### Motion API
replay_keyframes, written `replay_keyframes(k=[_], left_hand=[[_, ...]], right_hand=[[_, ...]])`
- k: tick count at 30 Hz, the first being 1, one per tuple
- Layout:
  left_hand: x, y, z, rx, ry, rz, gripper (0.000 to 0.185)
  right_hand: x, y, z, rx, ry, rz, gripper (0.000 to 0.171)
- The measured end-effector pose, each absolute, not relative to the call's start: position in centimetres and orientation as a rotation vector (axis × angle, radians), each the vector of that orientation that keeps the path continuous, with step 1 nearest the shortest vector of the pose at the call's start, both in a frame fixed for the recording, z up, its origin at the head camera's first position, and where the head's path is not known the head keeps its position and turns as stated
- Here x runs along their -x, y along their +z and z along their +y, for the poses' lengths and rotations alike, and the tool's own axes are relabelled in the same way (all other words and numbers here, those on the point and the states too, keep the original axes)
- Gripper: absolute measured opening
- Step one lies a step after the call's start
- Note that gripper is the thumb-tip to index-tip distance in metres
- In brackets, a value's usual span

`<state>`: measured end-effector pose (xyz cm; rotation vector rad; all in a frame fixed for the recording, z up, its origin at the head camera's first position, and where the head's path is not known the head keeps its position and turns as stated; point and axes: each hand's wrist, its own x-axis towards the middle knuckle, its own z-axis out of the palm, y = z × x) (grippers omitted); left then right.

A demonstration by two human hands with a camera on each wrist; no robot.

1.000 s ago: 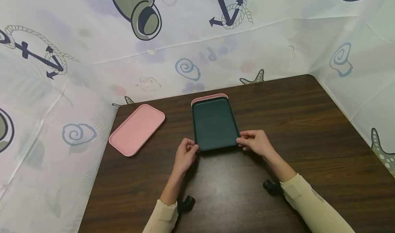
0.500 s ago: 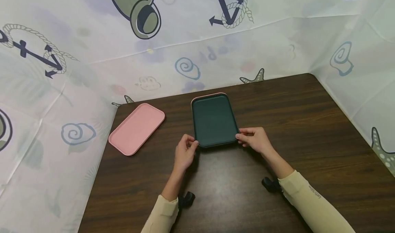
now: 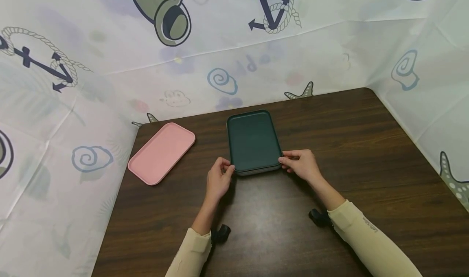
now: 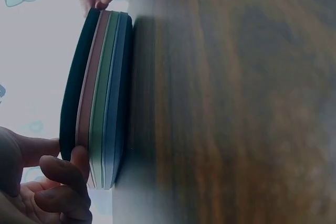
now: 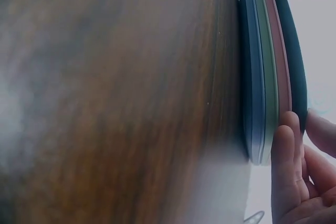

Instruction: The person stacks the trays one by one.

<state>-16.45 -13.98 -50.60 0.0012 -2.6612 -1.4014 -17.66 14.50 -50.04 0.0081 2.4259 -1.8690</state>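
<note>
Pinching at its two near corners, the left hand [image 3: 218,181] and right hand [image 3: 302,164] hold the dark green tray [image 3: 254,140], thumbs at its edge, some fingertips against the layer below. Taking that tray as my clock centre in the head view, I put the left hand between seven and eight, the right at four. The tray tops a stack: on my wrist feeds I count a dusty pink tray [image 4: 89,95], a light green tray [image 4: 101,95] and a blue tray [image 4: 113,95] under it, plus a dark base layer [image 5: 244,61] that may be another tray or only shade; I can't tell.

My first worry is those fingertips: they reach the dusty pink tray, so a sideways tug could drag it along and skew the pile. Releasing one hand ahead of the other might leave the top tray cocked, and I can't tell whether it is fully seated. A hard push toward twelve could send the stack off the table [image 3: 366,146], whose far edge is near. Out at nine, well apart, a loose pink tray [image 3: 162,154] lies slantwise; a wide swing of the left forearm could knock it.
</note>
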Motion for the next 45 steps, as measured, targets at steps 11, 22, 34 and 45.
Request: replay_keyframes(k=[11, 22, 34, 45], left_hand=[[16.6, -50.7, -13.8, -0.013, -1.356, -2.685, 0.012], [16.3, -50.7, -13.7, -0.052, -1.377, -2.702, 0.014], [15.9, -50.7, -13.9, -0.034, -1.434, -2.737, 0.02], [13.8, -50.0, -16.1, -0.004, -1.682, -2.772, 0.028]], right_hand=[[17.8, -50.1, 14.3, -0.038, -1.829, 2.484, 0.032], [17.6, -50.0, 14.2, -0.063, -1.802, 2.493, 0.034], [17.0, -49.7, 14.0, -0.063, -1.773, 2.486, 0.04], [16.3, -49.3, 13.7, -0.053, -1.721, 2.5, 0.052]])
